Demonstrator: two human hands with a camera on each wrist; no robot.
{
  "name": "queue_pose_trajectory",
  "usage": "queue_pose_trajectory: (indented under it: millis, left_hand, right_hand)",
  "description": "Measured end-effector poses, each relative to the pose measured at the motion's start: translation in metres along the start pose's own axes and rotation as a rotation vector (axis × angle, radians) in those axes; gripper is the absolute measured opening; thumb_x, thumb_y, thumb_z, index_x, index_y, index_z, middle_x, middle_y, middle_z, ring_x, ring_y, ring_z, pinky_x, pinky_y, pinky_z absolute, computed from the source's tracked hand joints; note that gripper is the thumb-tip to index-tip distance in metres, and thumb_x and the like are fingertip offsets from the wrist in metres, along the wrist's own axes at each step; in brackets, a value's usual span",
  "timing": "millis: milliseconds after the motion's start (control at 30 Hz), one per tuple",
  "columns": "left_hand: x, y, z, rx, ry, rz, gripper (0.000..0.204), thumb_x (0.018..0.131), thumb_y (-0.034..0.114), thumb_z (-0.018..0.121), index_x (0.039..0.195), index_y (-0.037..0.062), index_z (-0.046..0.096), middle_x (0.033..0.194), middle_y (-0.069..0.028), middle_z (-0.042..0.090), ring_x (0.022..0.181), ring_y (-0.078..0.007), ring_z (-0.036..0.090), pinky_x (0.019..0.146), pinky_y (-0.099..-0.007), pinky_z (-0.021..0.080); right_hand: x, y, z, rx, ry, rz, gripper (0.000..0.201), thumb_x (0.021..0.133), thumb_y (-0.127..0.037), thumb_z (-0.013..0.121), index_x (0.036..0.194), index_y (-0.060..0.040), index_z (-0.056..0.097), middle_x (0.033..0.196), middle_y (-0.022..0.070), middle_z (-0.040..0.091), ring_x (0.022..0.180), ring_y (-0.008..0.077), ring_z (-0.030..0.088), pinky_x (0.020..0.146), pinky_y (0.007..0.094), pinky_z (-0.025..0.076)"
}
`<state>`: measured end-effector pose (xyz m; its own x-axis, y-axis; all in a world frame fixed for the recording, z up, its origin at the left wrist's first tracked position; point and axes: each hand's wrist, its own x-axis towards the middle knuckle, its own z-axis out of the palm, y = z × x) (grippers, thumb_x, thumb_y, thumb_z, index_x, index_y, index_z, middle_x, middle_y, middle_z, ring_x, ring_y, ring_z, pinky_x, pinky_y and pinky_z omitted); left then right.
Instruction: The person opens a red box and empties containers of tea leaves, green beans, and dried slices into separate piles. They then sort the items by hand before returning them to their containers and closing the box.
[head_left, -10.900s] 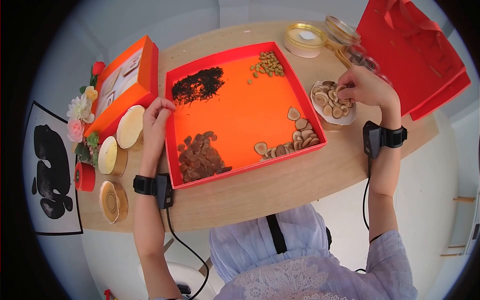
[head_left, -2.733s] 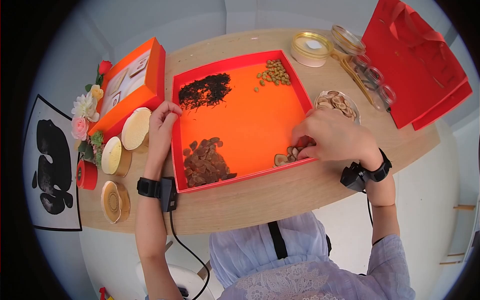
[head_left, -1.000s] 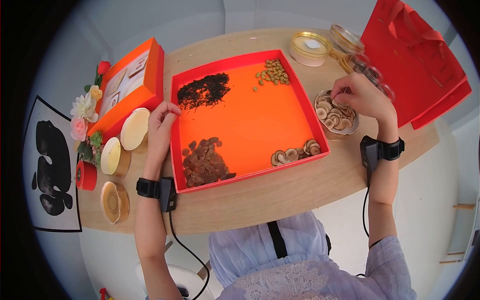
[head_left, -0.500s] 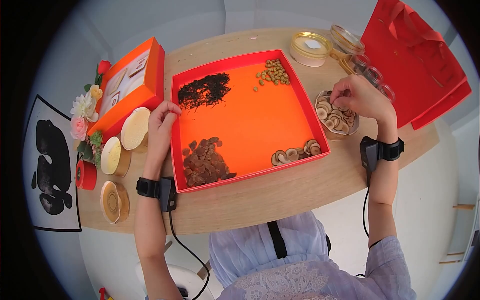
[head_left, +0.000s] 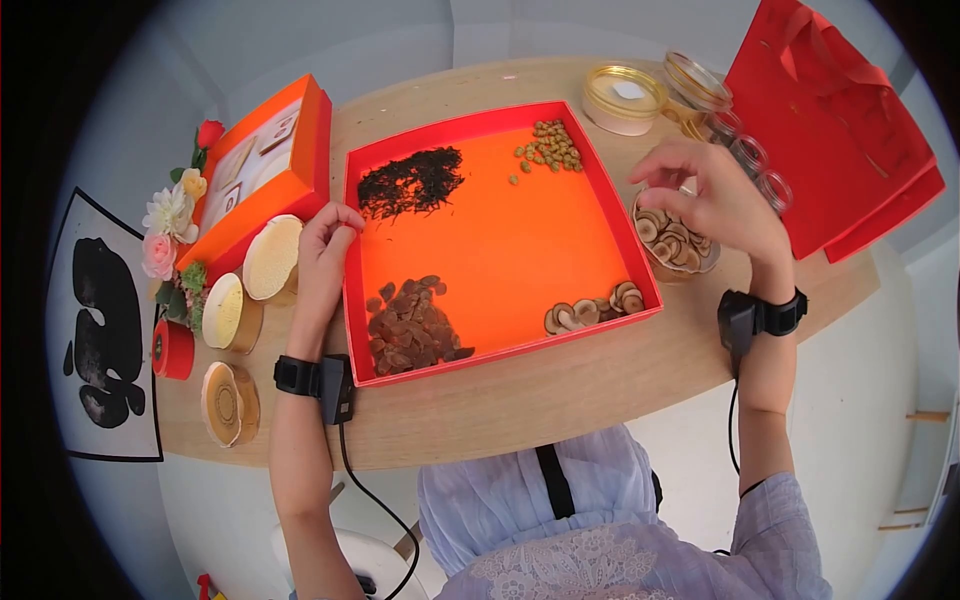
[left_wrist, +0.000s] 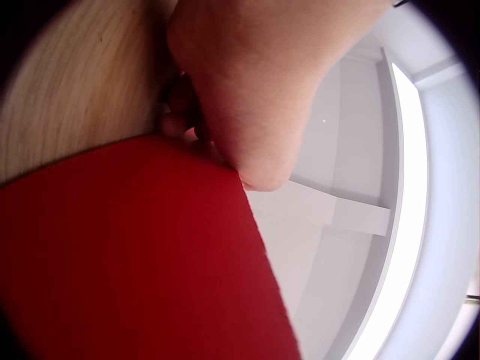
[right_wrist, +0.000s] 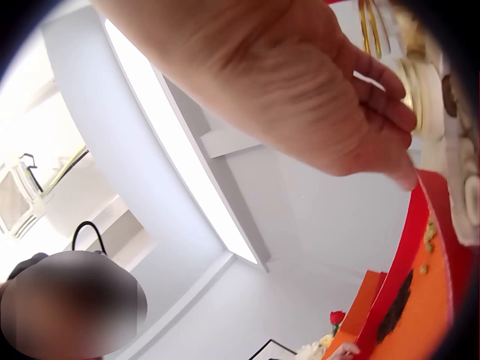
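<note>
My left hand pinches the left wall of a shallow red box with an orange floor. In the left wrist view, the thumb lies along the top of the red wall, with fingers partly hidden behind. Over a cup of round, dark-rimmed dried slices hovers my right hand, thumb and fingers apart, nothing visible between them. More dried slices line the box's near right corner. Black shreds, brown flakes and small green balls occupy the other corners.
Left of the box stand several paper cups, artificial flowers and an orange-red box. At the back right are a gold-rimmed jar, small glass jars and a red gift bag.
The slices in the box are fewer than at first, and the cup is fuller. My right hand went from box corner to cup, and its fingers have just spread. My left hand stays on the wall.
</note>
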<state>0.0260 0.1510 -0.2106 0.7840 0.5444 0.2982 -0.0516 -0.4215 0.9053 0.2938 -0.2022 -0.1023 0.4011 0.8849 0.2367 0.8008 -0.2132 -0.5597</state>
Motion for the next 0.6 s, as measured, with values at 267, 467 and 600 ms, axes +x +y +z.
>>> queue_pose_trajectory:
  millis: [267, 467, 600]
  left_hand:
    - [0.0, 0.003, 0.0, 0.033, -0.001, 0.015, 0.009, 0.089, 0.001, 0.051, 0.091, 0.0012, 0.06, 0.087, 0.0002, 0.059, 0.086, -0.0074, 0.054, 0.08, -0.0225, 0.042]
    - [0.0, 0.001, 0.0, 0.024, 0.0, 0.014, 0.009, 0.09, 0.001, 0.051, 0.091, 0.0013, 0.06, 0.087, 0.0005, 0.059, 0.085, -0.0073, 0.054, 0.079, -0.0225, 0.042]
    - [-0.001, 0.003, 0.0, 0.022, -0.003, 0.016, 0.009, 0.09, 0.002, 0.051, 0.091, 0.0016, 0.06, 0.086, 0.0007, 0.058, 0.085, -0.007, 0.053, 0.078, -0.0224, 0.042]
  right_hand:
    - [-0.013, -0.052, 0.073, 0.231, -0.531, -0.344, 0.022, 0.091, -0.004, 0.058, 0.109, 0.0014, 0.07, 0.11, 0.0155, 0.067, 0.107, 0.0347, 0.061, 0.09, 0.0419, 0.05]
    - [-0.012, -0.05, 0.076, 0.201, -0.633, -0.375, 0.038, 0.08, 0.005, 0.05, 0.113, 0.0039, 0.069, 0.115, 0.0176, 0.062, 0.116, 0.0312, 0.057, 0.096, 0.0394, 0.048]
    - [-0.012, -0.05, 0.063, 0.128, -0.689, -0.26, 0.031, 0.081, 0.003, 0.051, 0.105, 0.0048, 0.07, 0.108, 0.017, 0.064, 0.11, 0.0323, 0.06, 0.093, 0.0394, 0.049]
